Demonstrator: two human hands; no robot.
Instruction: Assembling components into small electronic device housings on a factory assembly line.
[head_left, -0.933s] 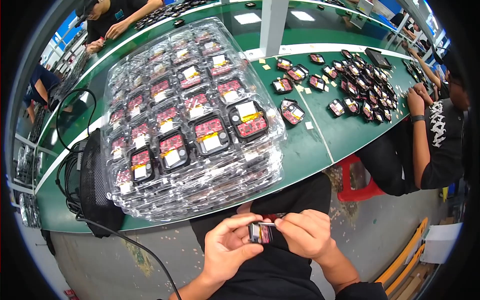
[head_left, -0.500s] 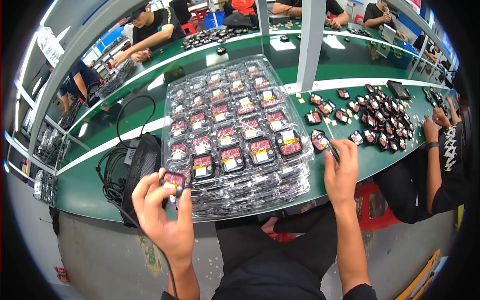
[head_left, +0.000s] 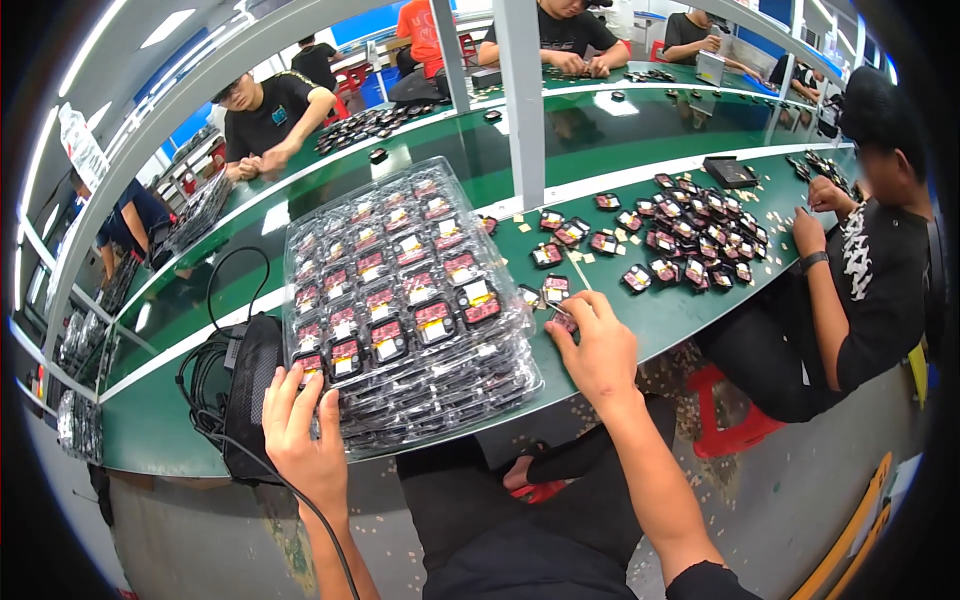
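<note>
My left hand [head_left: 303, 440] is at the near left corner of the stacked trays, fingers closed about a small electronic module [head_left: 309, 364] at the corner slot. The module has a black frame, a red circuit board and a yellow strip. The clear plastic trays [head_left: 440, 390] form a tall stack, and similar modules fill the top one in rows. To the right of the stack, my right hand [head_left: 600, 350] pinches another module [head_left: 564, 319] low over the green table; the fingers partly cover it. Just beyond those fingertips lies a loose module [head_left: 555, 289].
A heap of modules [head_left: 700, 235] spreads over the green bench [head_left: 640, 345] at right, near a black box [head_left: 731, 172]. Left of the trays are a black mesh case [head_left: 255, 385] and coiled cables. A grey post [head_left: 524, 120] rises behind. A co-worker [head_left: 850, 270] sits at right.
My left hand has brought its module down to the tray's corner slot. The right hand stays beside the stack with its module, now lower at the table. The whole view has shifted.
</note>
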